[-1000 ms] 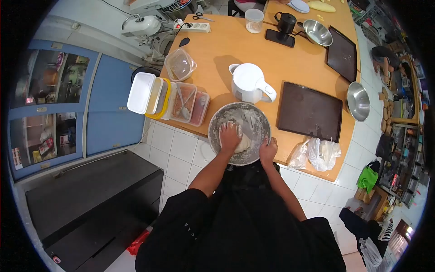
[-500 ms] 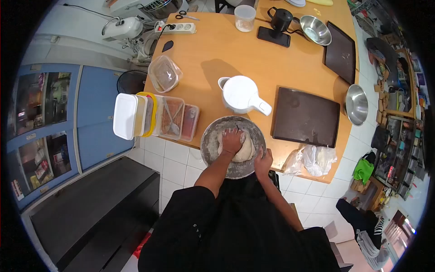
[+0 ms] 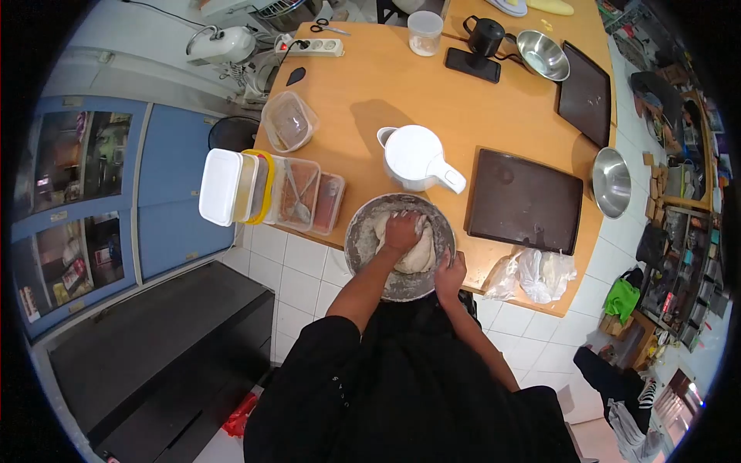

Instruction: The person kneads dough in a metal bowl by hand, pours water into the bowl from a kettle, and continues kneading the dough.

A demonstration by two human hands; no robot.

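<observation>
A floury metal mixing bowl stands at the table's near edge, close against my body. Inside it lies a pale lump of dough. My left hand reaches into the bowl, its fingers curled down onto the far part of the dough; the fingertips are partly hidden. With my right hand I grip the bowl's right rim. Just beyond the bowl is a white lidded pitcher, its handle pointing to the right.
Left of the bowl stand lidded plastic containers and an open clear tub. A dark baking tray, plastic bags and a steel bowl are on the right. Farther back are a phone and a black pot.
My left hand has shifted slightly farther over the dough and its fingers have curled more. My right hand stays on the rim. The whole view has moved a little.
</observation>
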